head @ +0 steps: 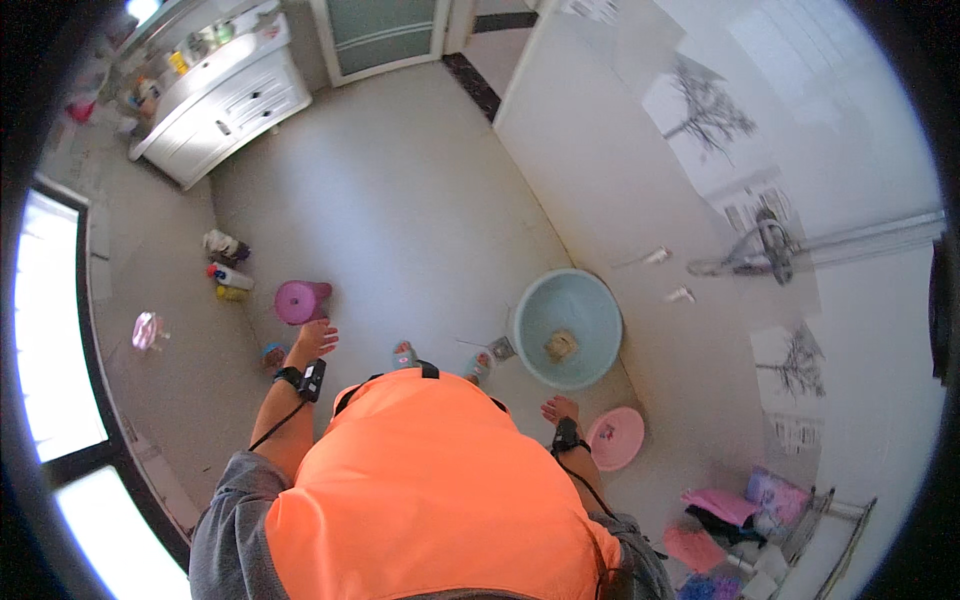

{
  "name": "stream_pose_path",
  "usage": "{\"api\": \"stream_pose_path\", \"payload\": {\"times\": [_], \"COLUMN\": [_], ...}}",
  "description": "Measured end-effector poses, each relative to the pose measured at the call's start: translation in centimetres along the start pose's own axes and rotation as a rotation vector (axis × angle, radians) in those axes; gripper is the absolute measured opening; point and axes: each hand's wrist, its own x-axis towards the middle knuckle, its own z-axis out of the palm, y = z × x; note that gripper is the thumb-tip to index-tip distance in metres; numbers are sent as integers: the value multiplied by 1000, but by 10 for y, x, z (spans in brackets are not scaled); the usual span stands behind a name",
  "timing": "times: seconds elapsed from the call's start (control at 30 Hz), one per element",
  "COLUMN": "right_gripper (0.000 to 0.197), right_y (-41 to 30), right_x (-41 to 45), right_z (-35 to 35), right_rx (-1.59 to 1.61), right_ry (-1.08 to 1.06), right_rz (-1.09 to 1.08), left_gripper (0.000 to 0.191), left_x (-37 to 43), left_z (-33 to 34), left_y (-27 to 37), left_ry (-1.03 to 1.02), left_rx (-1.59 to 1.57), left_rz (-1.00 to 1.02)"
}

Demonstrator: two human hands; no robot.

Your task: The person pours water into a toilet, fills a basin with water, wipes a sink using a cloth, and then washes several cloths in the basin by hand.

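My left hand (pixel 316 339) is held out at the left with fingers apart and nothing in it, just below a pink plastic stool (pixel 300 301). At the right, my right hand (pixel 559 409) has its fingers spread and holds nothing. It is between a large light-blue plastic tub (pixel 534 330) and a smaller pink basin (pixel 616 439). A beige cloth-like thing (pixel 560 346) lies in the blue tub. Next to the tub is a small square floor drain (pixel 501 349). Both wrists wear black devices with cables.
Several bottles (pixel 232 277) stand along the left wall. A white vanity cabinet (pixel 232 112) is at the upper left, near a glass-panelled door (pixel 386 37). A shower fixture (pixel 772 244) is on the right wall. Pink cloths (pixel 694 544) and a metal rack (pixel 844 540) are at the lower right.
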Motion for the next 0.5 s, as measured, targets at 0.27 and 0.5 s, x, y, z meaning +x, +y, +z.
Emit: {"api": "stream_pose_path", "payload": {"times": [0.27, 0.5], "right_gripper": [40, 48], "right_y": [-26, -91], "right_x": [28, 133], "right_z": [113, 102], "right_rx": [-197, -18], "right_ry": [-74, -398], "right_rz": [-80, 50], "left_gripper": [25, 19], "left_x": [7, 15], "left_z": [-122, -127], "left_y": [-17, 50], "left_ry": [218, 342], "left_rx": [-119, -124], "left_rz": [-92, -61]}}
